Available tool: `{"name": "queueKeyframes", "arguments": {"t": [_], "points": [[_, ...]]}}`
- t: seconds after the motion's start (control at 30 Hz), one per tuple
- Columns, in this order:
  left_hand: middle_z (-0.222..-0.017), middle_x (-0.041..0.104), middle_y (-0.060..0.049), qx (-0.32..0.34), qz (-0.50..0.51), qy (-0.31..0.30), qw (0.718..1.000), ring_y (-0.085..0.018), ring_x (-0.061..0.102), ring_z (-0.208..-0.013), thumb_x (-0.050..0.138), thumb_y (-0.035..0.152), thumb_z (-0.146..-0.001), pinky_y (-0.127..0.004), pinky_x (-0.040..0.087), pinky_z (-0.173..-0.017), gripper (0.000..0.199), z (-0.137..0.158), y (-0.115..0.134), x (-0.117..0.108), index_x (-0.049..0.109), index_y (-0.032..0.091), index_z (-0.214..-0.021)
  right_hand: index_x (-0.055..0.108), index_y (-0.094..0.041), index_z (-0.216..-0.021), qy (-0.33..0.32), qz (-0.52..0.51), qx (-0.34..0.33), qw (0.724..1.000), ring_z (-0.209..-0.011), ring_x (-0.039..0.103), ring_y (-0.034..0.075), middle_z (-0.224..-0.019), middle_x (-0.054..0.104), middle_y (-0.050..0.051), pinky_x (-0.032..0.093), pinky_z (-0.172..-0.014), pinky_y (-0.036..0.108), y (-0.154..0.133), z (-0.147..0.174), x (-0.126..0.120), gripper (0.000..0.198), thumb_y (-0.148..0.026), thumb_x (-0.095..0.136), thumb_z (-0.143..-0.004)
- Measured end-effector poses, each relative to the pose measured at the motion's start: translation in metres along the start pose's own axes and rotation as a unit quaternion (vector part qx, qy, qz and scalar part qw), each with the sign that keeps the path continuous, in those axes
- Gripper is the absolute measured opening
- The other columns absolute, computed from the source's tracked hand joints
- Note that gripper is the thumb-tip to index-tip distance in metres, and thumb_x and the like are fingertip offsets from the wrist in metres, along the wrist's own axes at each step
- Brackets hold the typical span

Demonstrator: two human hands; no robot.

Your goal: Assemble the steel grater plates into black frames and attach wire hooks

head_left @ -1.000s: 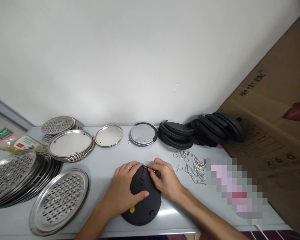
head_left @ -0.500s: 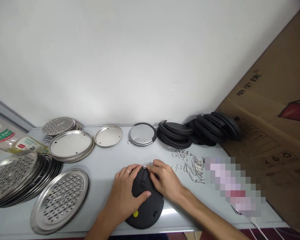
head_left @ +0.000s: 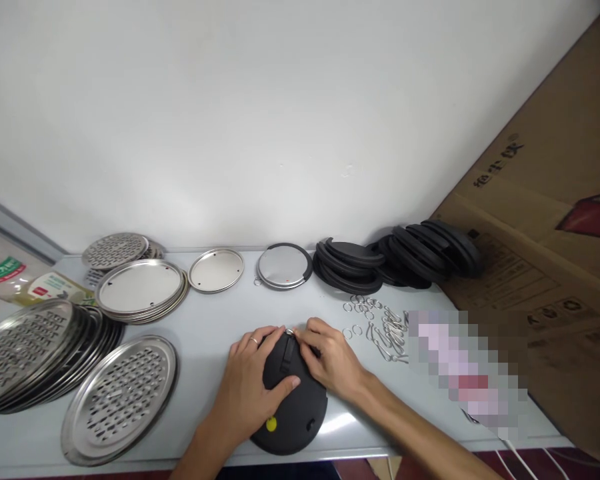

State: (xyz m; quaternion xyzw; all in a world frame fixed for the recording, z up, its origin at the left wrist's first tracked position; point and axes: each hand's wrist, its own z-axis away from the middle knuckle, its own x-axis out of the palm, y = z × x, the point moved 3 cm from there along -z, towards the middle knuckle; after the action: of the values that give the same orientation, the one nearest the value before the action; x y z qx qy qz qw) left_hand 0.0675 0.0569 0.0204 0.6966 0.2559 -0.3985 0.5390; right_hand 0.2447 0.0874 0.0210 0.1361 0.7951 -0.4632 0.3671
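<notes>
A round black plastic disc (head_left: 293, 417) lies near the front table edge, with a raised strip running up its middle and a yellow dot low on its left. My left hand (head_left: 253, 380) grips its left side, thumb across the face and index finger at the top rim. A small metal split ring (head_left: 289, 331) shows at that rim, between the fingertips of both hands. My right hand (head_left: 333, 357) is closed in a pinch on the ring, its lower fingers curled against the disc's right edge. Exactly how the ring sits in the disc is hidden.
Loose split rings (head_left: 363, 305) and metal clips (head_left: 391, 333) lie to the right. Black discs (head_left: 347, 267) are stacked behind them. Metal grater plates (head_left: 125, 403) and smooth metal discs (head_left: 140, 287) fill the left. A cardboard box (head_left: 545, 280) stands at the right.
Both hands keep their hold at the disc's top rim, with only slight finger movement around the ring. The view has shifted very slightly.
</notes>
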Motion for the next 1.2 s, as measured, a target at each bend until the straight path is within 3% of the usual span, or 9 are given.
{"name": "queueKeyframes", "arguments": {"t": [0.3, 0.8, 1.1, 1.2], "points": [[-0.132, 0.058, -0.006, 0.009, 0.016, 0.006, 1.000, -0.030, 0.056, -0.115, 0.072, 0.037, -0.078, -0.049, 0.045, -0.097, 0.068, -0.001, 0.002, -0.001, 0.048, 0.034, -0.141, 0.063, -0.019, -0.081, 0.001, 0.013, -0.027, 1.000, -0.070, 0.052, 0.016, -0.073, 0.047, 0.000, 0.041, -0.063, 0.025, 0.002, -0.001, 0.002, 0.024, -0.003, 0.046, -0.089], [-0.129, 0.060, -0.006, 0.001, 0.023, 0.002, 1.000, -0.028, 0.056, -0.115, 0.069, 0.033, -0.083, -0.050, 0.046, -0.099, 0.055, -0.001, 0.002, -0.002, 0.055, 0.032, -0.136, 0.059, -0.018, -0.079, -0.057, 0.034, -0.070, 0.995, -0.068, 0.050, 0.015, -0.075, 0.048, 0.000, 0.040, -0.060, 0.025, 0.003, -0.007, -0.003, 0.022, 0.000, 0.048, -0.083], [-0.128, 0.062, -0.002, 0.001, 0.003, -0.005, 1.000, -0.027, 0.057, -0.113, 0.074, 0.030, -0.078, -0.048, 0.047, -0.097, 0.055, -0.002, 0.000, -0.001, 0.059, 0.035, -0.131, 0.058, -0.018, -0.082, -0.037, 0.028, -0.082, 0.996, -0.070, 0.051, 0.016, -0.077, 0.047, 0.002, 0.041, -0.062, 0.026, 0.005, 0.007, 0.000, 0.021, -0.002, 0.045, -0.087], [-0.126, 0.062, -0.005, 0.016, -0.036, 0.008, 0.999, -0.028, 0.057, -0.113, 0.074, 0.031, -0.078, -0.047, 0.047, -0.096, 0.053, 0.001, 0.007, -0.009, 0.060, 0.029, -0.129, 0.056, -0.018, -0.079, -0.024, 0.028, -0.085, 0.996, -0.068, 0.048, 0.016, -0.076, 0.045, 0.001, 0.040, -0.060, 0.026, 0.004, 0.011, 0.001, 0.021, -0.002, 0.044, -0.087]]}}
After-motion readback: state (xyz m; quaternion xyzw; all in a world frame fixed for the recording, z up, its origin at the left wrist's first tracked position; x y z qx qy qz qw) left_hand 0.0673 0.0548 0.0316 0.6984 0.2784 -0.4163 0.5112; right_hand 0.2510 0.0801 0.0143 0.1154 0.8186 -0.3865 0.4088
